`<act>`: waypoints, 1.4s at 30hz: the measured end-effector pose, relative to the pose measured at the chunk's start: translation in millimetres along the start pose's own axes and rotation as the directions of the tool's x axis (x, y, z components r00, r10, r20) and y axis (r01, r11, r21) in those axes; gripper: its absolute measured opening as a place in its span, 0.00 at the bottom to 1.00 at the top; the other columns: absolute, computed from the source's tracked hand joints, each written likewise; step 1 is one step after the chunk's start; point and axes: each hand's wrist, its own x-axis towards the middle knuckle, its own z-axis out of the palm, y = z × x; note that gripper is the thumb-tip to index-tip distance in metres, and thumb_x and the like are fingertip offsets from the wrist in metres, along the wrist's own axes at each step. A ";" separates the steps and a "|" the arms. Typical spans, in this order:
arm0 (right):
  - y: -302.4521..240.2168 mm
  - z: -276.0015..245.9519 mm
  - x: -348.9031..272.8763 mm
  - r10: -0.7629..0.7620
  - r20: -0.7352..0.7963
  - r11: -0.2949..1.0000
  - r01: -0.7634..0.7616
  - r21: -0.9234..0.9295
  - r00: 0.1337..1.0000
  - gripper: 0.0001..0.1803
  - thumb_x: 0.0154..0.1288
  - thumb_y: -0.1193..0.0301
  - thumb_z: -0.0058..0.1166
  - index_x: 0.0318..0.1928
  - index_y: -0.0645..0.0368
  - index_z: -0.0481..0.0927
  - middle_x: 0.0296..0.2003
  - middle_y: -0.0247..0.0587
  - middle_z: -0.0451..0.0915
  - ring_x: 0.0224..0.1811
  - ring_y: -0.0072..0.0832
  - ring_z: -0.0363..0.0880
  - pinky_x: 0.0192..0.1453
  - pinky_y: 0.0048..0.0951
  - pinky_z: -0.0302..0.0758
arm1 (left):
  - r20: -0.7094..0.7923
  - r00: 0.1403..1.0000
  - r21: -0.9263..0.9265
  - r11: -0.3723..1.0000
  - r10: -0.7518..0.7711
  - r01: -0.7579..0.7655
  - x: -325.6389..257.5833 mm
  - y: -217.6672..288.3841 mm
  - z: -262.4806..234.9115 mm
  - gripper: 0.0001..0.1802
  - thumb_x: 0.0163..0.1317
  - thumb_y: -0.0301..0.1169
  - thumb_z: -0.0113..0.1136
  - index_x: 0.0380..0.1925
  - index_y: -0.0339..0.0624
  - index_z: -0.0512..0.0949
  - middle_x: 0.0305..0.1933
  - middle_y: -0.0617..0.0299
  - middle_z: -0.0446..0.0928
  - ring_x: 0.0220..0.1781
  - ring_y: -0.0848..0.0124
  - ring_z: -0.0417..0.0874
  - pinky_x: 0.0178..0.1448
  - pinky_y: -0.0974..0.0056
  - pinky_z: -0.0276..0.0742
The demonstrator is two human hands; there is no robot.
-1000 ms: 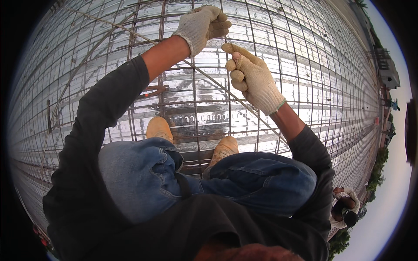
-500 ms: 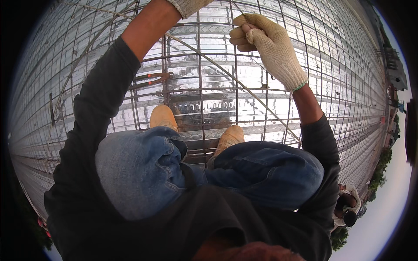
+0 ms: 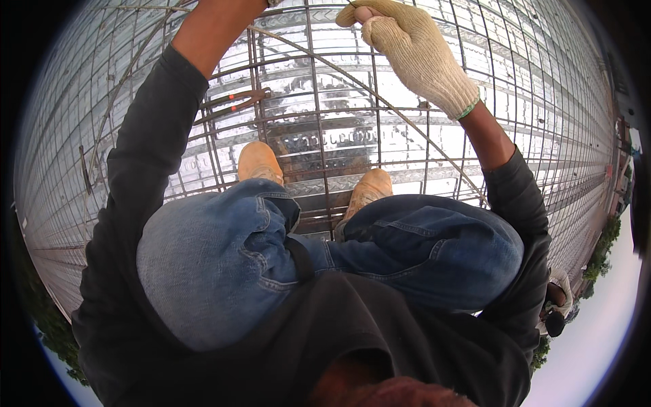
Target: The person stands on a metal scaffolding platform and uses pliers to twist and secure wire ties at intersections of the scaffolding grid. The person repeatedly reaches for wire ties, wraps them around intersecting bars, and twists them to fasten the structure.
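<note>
My right hand (image 3: 417,54), in a cream knitted glove with a bare thumb tip, is closed in a pinch near the top edge. A thin dark wire shows at its fingers, over the steel rebar mesh (image 3: 378,132). My left forearm (image 3: 217,34) reaches up past the top edge; only a sliver of glove cuff shows there, and the left hand's fingers are out of sight. Below that forearm, a pair of pincers (image 3: 249,99) with red-orange marks on its handles lies on the mesh, jaws toward the right.
Ribbed shiny metal decking (image 3: 291,85) lies under the mesh. A diagonal bar (image 3: 403,117) crosses the mesh in front of my tan boots (image 3: 260,161). Another person (image 3: 557,302) is bent low at the far right. Trees (image 3: 602,251) stand beyond the deck's edge.
Both hands have shifted toward the top edge of the view; the left glove has nearly gone out of it. My right hand stays pinched. The pincers remain on the mesh.
</note>
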 end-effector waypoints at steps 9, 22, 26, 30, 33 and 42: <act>7.3 -13.3 -28.1 0.068 -0.039 0.923 -0.078 -0.376 0.997 0.13 0.81 0.71 0.54 0.58 0.63 0.82 0.42 0.57 0.87 0.48 0.49 0.88 0.53 0.47 0.82 | -0.012 1.000 0.382 0.924 0.016 -0.010 -31.3 -29.5 38.0 0.07 0.83 0.31 0.52 0.44 0.40 0.75 0.22 0.78 0.60 0.15 0.83 0.53 0.17 0.70 0.49; 43.7 13.4 -114.1 -0.073 -0.201 0.794 -0.065 -0.604 0.977 0.22 0.80 0.57 0.66 0.68 0.48 0.83 0.37 0.38 0.92 0.38 0.36 0.94 0.44 0.39 0.89 | 0.120 0.974 0.628 0.774 -0.194 0.077 -65.2 -47.4 61.9 0.11 0.84 0.38 0.56 0.46 0.44 0.79 0.34 0.66 0.82 0.31 0.72 0.82 0.43 0.64 0.83; 59.2 64.5 -147.9 0.221 -0.392 0.951 -0.287 -0.117 0.893 0.17 0.79 0.62 0.62 0.61 0.53 0.86 0.34 0.44 0.91 0.36 0.42 0.93 0.45 0.43 0.86 | 0.168 0.939 0.861 0.508 -0.299 0.008 -43.4 -80.5 15.1 0.16 0.86 0.42 0.57 0.57 0.42 0.83 0.46 0.63 0.87 0.46 0.71 0.88 0.54 0.64 0.87; 86.3 107.9 -179.3 0.508 -0.379 0.862 -0.458 0.219 0.774 0.14 0.79 0.64 0.59 0.56 0.56 0.88 0.32 0.47 0.91 0.37 0.48 0.93 0.46 0.47 0.85 | 0.009 0.899 0.923 0.349 -0.438 0.160 -53.6 -130.3 -29.9 0.21 0.84 0.42 0.63 0.64 0.38 0.85 0.47 0.66 0.86 0.41 0.82 0.83 0.47 0.70 0.85; 100.7 114.0 -209.8 0.590 -0.337 0.806 -0.561 0.191 0.734 0.17 0.82 0.64 0.53 0.58 0.59 0.89 0.36 0.48 0.91 0.38 0.39 0.92 0.48 0.42 0.85 | -0.044 0.897 0.659 0.662 -0.440 0.357 -72.4 -193.3 -45.9 0.17 0.79 0.37 0.67 0.58 0.37 0.88 0.42 0.63 0.87 0.37 0.80 0.83 0.41 0.71 0.83; 114.1 94.0 -272.0 0.673 -0.376 0.643 -0.755 -0.128 0.637 0.16 0.76 0.64 0.65 0.59 0.53 0.85 0.39 0.47 0.92 0.44 0.46 0.94 0.49 0.46 0.86 | -0.088 0.941 0.560 0.765 -0.328 0.319 -97.5 -284.1 -13.2 0.14 0.70 0.27 0.74 0.52 0.35 0.87 0.38 0.63 0.86 0.34 0.79 0.83 0.39 0.72 0.80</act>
